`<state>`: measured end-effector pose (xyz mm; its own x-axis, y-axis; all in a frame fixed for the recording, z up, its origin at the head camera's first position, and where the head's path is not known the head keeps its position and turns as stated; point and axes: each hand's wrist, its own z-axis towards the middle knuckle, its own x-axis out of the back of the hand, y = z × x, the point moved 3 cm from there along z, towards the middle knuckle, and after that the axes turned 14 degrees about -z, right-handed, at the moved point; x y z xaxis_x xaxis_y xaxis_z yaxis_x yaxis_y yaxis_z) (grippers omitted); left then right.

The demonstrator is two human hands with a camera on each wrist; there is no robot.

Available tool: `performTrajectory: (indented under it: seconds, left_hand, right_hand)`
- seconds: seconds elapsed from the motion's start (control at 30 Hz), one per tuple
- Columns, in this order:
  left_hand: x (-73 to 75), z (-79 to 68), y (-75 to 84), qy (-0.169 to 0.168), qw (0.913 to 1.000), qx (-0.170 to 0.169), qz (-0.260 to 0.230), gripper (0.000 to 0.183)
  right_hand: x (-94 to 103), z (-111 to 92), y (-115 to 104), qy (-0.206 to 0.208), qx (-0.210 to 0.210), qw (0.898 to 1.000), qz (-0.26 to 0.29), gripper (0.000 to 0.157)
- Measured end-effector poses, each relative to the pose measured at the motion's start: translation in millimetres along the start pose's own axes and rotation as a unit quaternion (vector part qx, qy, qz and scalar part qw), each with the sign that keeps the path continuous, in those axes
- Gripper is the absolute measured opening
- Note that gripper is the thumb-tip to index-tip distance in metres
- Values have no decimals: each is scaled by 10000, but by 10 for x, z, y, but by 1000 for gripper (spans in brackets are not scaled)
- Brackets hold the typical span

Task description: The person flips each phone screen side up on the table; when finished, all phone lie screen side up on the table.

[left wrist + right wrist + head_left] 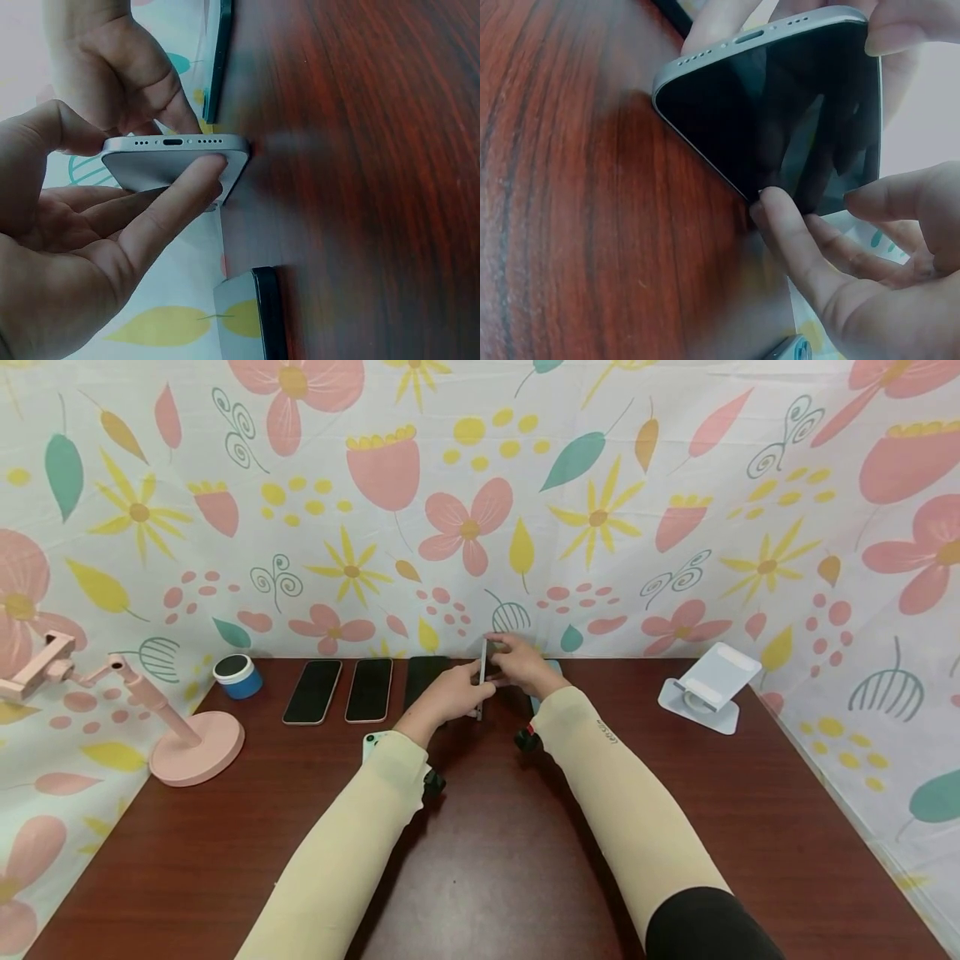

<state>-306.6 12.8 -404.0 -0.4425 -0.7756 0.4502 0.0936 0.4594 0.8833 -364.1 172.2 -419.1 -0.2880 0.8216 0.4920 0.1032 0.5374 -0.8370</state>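
Observation:
A silver-white smartphone [482, 664] stands on its long edge over the far middle of the table, its charging port [172, 142] facing back toward me. My left hand [455, 692] holds the near end: the thumb is at the upper edge and the fingers lie on the grey back [142, 171]. At the far end, my right hand [525, 665] grips the phone, with fingers at the edges of its dark screen [795, 112]. In the right wrist view the phone's lower long edge is at the tabletop; whether it touches is unclear.
Left of my hands lie two dark-screened phones [312, 692] [369, 690] and a black device [423, 675]. A pale green phone [370, 742] is partly under my left wrist, a bluish one [555, 667] behind my right. Also here: pink stand [197, 749], blue jar [238, 677], white stand [708, 689].

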Motion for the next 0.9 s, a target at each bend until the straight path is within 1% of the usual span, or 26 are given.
performTrajectory:
  seconds: [0.13,0.33,0.43,0.53,0.6,0.77,0.9]
  left_hand:
    - [0,-6,2,-23,9999,69,-134,69]
    - [26,-2,-1,59,9990,194,-407,72]
    - [47,-7,-1,87,9982,335,-494,72]
    - [71,-14,-6,90,9975,513,-479,72]
    - [83,-14,-20,115,9974,560,-440,72]
    - [103,-12,-62,216,9977,553,-332,72]
    - [115,-21,-71,212,9978,559,-271,72]
  right_hand:
    - [2,2,20,-11,-65,10000,7,57]
    - [14,15,54,-70,-219,9997,-48,59]
    - [18,21,68,-93,-257,9996,-18,59]
    - [7,19,80,-114,-232,9997,-22,58]
    - [-3,15,89,-108,-217,9997,-25,57]
    - [-31,19,94,-100,-202,9995,-204,56]
    - [-39,31,88,-86,-193,9988,-446,56]
